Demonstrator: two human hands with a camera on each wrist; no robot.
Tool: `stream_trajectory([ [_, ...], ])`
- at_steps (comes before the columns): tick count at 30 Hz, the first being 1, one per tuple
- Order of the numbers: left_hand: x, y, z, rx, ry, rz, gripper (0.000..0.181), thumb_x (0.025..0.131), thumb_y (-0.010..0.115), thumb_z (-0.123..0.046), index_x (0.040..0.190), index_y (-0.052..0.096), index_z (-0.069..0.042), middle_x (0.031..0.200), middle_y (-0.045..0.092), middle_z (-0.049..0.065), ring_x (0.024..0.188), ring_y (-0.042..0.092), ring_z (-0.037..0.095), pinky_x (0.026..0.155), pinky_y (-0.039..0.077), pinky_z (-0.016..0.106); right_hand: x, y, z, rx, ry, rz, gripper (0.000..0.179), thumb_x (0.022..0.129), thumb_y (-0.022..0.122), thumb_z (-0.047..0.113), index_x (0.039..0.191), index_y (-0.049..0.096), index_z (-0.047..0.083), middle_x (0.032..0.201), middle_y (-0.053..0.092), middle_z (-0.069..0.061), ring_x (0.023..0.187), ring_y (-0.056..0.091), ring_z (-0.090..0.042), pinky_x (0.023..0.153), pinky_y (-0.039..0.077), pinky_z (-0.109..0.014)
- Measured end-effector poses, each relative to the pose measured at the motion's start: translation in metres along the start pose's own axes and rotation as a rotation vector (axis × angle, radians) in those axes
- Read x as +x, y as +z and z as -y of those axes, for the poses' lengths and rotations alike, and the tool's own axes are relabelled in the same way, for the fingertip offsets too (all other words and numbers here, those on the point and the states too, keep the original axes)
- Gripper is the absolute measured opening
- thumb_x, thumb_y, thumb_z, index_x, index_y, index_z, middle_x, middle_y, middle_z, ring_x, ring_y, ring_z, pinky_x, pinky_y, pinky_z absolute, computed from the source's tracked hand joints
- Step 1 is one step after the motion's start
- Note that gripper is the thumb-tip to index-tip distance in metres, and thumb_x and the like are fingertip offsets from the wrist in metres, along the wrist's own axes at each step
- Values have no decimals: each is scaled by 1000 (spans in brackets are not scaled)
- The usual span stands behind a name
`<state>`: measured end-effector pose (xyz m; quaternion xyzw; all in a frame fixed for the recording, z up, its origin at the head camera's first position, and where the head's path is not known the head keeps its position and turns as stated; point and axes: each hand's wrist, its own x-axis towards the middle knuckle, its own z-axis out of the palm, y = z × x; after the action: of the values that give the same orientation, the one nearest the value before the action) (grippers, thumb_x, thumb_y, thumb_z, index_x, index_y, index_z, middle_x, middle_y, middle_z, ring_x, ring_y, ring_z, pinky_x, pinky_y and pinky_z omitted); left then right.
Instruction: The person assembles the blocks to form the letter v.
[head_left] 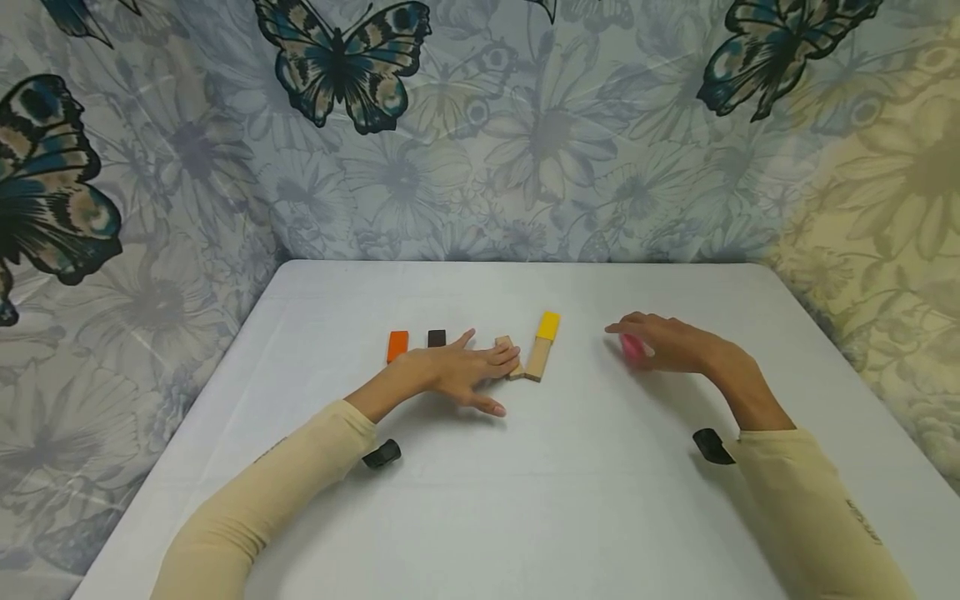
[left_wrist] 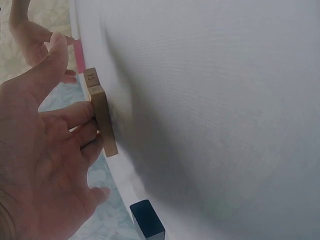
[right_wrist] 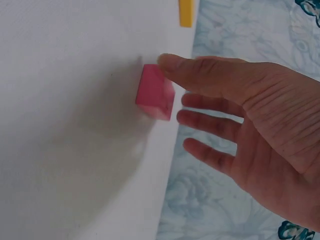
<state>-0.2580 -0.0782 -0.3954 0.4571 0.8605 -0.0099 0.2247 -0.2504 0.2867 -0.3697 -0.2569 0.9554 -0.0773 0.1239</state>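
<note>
My left hand (head_left: 465, 375) is spread palm down, its fingertips resting on a plain wooden block (left_wrist: 104, 122), while the thumb stands away from it. Dark markings show on the end of this block in the left wrist view. Beside it lies another wooden block (head_left: 537, 358), with a yellow block (head_left: 548, 326) at its far end. Off to the right, my right hand (head_left: 671, 343) holds a pink block (right_wrist: 152, 87) close over the white table. The thumb lies against the pink block's corner; the index finger is mostly hidden behind the thumb, and the other fingers reach out loosely.
An orange block (head_left: 397, 346) and a black block (head_left: 437, 338) stand beyond my left wrist. A dark wrist device hangs below each sleeve. Butterfly-patterned cloth (head_left: 480, 167) rises behind and beside the white table (head_left: 525, 517).
</note>
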Motion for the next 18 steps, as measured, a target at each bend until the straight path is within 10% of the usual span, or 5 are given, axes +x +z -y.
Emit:
stream_trajectory([
  [18,-1,0,0,9,4,-10,92,101,52,-67,169,15,-18,179,2,0,166,8,19,132,-5,65,-5,5,-8,-32,-26,-6,59,87,83,5,142,63,7,145,59,-26,133,55,-51,104,50,-70],
])
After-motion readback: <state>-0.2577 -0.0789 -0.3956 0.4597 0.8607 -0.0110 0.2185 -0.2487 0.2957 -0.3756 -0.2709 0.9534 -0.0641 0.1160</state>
